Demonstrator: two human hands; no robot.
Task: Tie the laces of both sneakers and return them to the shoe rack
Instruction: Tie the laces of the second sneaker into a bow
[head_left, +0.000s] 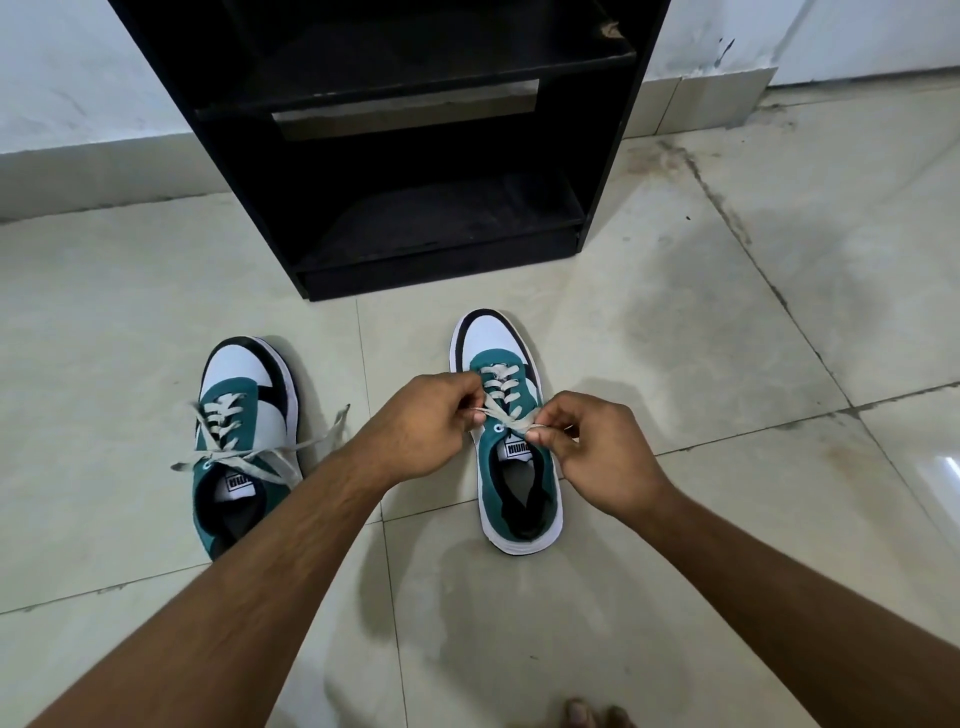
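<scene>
Two teal, white and black sneakers stand on the tiled floor, toes toward the rack. On the left sneaker (244, 415) the pale laces (270, 457) lie loose and spread out to both sides. Over the right sneaker (506, 364), my left hand (421, 426) and my right hand (592, 452) each pinch one end of its lace (506, 415), crossed just above the tongue. The black shoe rack (415, 156) stands just beyond the shoes; its two visible shelves hold nothing.
Pale floor tiles (675, 312) with dark stains surround the shoes. A white wall with a tiled skirting (104, 161) runs behind the rack. Toes of a bare foot (582, 714) show at the bottom edge.
</scene>
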